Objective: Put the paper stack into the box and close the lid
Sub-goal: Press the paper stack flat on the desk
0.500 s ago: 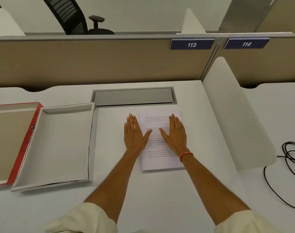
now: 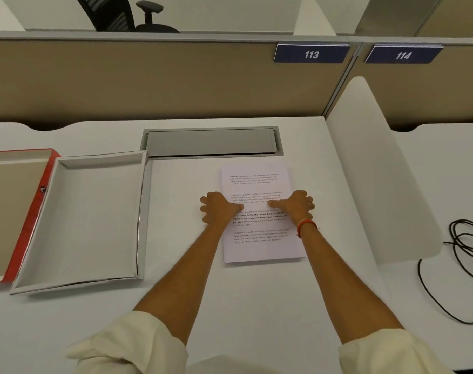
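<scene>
A white printed paper stack (image 2: 259, 238) lies flat on the white desk, right of centre. My left hand (image 2: 219, 207) curls over its left edge, thumb on top of the page. My right hand (image 2: 294, 205), with an orange band at the wrist, curls over the right edge, thumb also on the page. The stack still rests on the desk. An open grey-white box (image 2: 100, 211) sits empty to the left of the paper. Its red lid (image 2: 27, 220) lies inside-up at the far left, partly out of view.
A grey cable hatch (image 2: 211, 143) is set into the desk behind the paper. A white divider panel (image 2: 378, 171) stands to the right, with a coiled black cable (image 2: 462, 247) beyond it. A beige partition with signs 113 and 114 closes the back.
Both hands lay flat and open on the paper; now they have spread to its side edges and their fingers have curled around them.
</scene>
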